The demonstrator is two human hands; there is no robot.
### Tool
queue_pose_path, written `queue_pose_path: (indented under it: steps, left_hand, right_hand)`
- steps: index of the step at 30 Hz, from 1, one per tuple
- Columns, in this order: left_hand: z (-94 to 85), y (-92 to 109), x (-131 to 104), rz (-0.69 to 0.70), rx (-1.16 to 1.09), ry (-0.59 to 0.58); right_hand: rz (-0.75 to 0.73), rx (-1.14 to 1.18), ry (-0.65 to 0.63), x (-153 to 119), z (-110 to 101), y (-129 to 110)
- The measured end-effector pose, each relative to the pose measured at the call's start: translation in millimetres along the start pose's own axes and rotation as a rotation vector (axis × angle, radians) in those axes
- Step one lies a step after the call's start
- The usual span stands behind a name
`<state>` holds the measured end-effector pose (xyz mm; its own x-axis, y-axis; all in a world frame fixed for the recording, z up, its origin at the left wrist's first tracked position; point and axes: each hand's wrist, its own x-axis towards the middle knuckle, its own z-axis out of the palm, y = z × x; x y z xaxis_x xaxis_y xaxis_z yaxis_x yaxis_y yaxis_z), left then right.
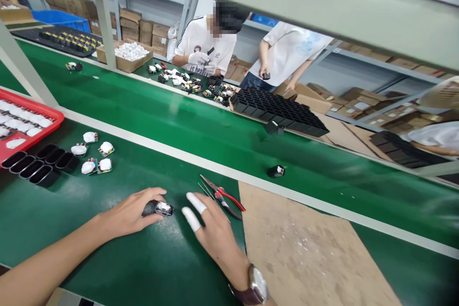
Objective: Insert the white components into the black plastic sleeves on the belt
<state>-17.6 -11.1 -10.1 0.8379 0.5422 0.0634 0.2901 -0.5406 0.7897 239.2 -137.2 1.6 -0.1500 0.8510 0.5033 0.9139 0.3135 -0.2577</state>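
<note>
My left hand (134, 213) is closed round a small black plastic housing (148, 209), which lies on its side on the green table. The housing's open end faces right and shows a white-topped part inside. To the right of it hovers my right hand (211, 227), fingers apart, holding nothing; white finger cots cover two fingertips. Just beyond that hand lie red-and-black-handled long-nose pliers (224, 195) and thin metal tweezers (207, 190). Left of my hands sit several circuit boards with white tops (105, 165) and a group of empty black housings (41, 172).
A red tray (53, 115) of white-topped boards stands at left. Cardboard (297, 248) covers the table at right. Across the green conveyor belt (172, 114), which carries a black housing (276, 170), co-workers handle parts beside a block of black housings (279, 110). A frame post (102, 14) rises at left.
</note>
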Motion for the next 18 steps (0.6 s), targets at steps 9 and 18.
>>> queue_pose_path:
  steps: [9,18]
  left_hand:
    - [2.0,-4.5,4.5,0.264,0.004,0.042]
    - [-0.6,3.4,2.0,0.128,0.009,0.024]
  right_hand:
    - [0.117,-0.335,-0.05,-33.5,2.4,29.1]
    - [0.05,-0.116,-0.07,-9.3,-10.5,-13.8]
